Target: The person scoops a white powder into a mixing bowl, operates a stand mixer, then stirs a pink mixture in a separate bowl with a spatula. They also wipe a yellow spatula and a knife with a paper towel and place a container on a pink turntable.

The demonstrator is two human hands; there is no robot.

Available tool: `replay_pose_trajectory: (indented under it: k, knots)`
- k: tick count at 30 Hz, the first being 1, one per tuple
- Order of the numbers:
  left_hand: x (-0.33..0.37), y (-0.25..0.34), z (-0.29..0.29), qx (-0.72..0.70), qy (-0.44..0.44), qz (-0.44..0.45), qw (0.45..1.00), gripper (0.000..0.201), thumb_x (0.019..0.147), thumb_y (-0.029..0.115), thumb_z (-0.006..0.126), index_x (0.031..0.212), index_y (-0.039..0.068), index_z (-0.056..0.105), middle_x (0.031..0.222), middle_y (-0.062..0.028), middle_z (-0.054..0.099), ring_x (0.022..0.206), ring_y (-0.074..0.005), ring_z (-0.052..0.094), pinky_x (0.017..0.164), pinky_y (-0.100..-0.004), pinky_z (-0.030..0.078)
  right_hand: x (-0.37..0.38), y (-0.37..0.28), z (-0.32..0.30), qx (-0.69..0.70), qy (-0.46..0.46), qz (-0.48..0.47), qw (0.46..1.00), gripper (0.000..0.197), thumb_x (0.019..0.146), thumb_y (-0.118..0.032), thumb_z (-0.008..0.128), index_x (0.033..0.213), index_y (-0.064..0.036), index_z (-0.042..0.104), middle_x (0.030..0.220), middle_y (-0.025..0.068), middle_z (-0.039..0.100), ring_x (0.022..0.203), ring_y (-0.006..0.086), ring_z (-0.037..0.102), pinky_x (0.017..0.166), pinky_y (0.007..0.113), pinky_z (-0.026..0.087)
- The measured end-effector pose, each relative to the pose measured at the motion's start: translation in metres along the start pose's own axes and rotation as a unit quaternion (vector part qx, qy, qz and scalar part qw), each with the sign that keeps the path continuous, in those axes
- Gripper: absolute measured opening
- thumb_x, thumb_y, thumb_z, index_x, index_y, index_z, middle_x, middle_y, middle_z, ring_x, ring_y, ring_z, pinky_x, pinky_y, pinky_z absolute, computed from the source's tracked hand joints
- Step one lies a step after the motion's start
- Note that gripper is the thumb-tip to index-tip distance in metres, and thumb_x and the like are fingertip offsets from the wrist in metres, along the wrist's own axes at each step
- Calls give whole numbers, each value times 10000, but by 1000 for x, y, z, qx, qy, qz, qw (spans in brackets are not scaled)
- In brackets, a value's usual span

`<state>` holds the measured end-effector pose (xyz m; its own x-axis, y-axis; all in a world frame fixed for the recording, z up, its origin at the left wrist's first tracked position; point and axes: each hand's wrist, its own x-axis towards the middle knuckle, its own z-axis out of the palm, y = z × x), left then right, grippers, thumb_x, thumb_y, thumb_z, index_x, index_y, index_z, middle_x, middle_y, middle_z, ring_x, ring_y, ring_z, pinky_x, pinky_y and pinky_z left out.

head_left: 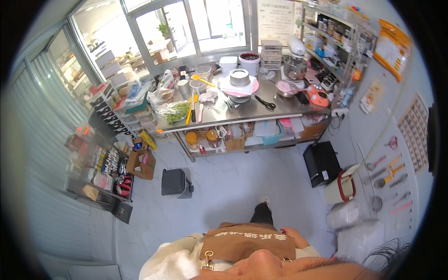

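My right hand [296, 237] hangs low beside my brown apron [249, 242], only partly in view; a red nail shows, and how its fingers are held cannot be made out. My left hand is out of sight; only a cream sleeve [170, 256] shows on that side. Well ahead of me is a steel worktable [219, 114]. On it a round metal cake tin [239, 78] rests over white paper on a pink-topped turntable [240, 99]. Black scissors [266, 103] lie to its right, a pink-handled spatula [200, 113] and a knife [193, 109] to its left.
A grey bin [175, 183] stands on the floor left of centre, near a cardboard box [141, 163]. At the right are a black box [322, 163] and a white bucket [339, 190]. A stand mixer [296, 60], metal bowl [285, 88] and pink kitchen scale [318, 95] occupy the table's right end.
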<state>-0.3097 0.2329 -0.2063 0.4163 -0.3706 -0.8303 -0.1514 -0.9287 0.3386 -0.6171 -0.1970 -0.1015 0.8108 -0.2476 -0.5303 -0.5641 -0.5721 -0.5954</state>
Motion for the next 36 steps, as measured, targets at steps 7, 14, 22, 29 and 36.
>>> replay_pose_trajectory:
  k: [7, 14, 22, 29, 36]
  knots:
    - [105, 157, -90, -1, 168, 102, 981, 287, 940, 250, 543, 1184, 99, 538, 1153, -207, 565, 1057, -384, 576, 922, -448, 469, 221, -51, -159, -96, -16, -91, 991, 423, 911, -395, 639, 1180, -69, 648, 1129, 166, 681, 1031, 372, 639, 867, 444, 518]
    - [105, 270, -284, -143, 461, 214, 849, 286, 846, 98, 648, 1122, 77, 575, 1096, -151, 527, 929, -286, 612, 820, -389, 514, 431, -229, -292, -82, 49, -268, 959, 303, 933, -308, 596, 1107, -69, 665, 1087, 177, 666, 1021, 380, 622, 866, 453, 508]
    - [209, 291, -510, -72, 510, 142, 845, 199, 816, 94, 678, 1004, 104, 614, 1096, -148, 522, 922, -306, 595, 812, -401, 512, 637, -339, -286, -114, 183, -247, 945, 329, 903, -239, 621, 1184, -70, 601, 1185, 179, 596, 1091, 399, 567, 895, 468, 498]
    - [270, 293, -613, 65, 429, 46, 900, 412, 814, 218, 694, 1195, 176, 543, 1079, -204, 522, 1044, -384, 579, 843, -476, 521, 753, -373, -265, -188, 237, -31, 953, 762, 898, -343, 627, 1480, 10, 286, 1495, 267, 316, 1409, 442, 263, 1169, 520, 223]
    - [281, 283, -638, 56, 362, 64, 928, 450, 829, 190, 640, 1260, 178, 510, 1070, -205, 514, 847, -393, 636, 737, -482, 556, 748, -367, -248, 119, 130, 1, 984, 549, 833, -285, 682, 1271, -18, 486, 1183, 225, 610, 1073, 362, 610, 897, 457, 494]
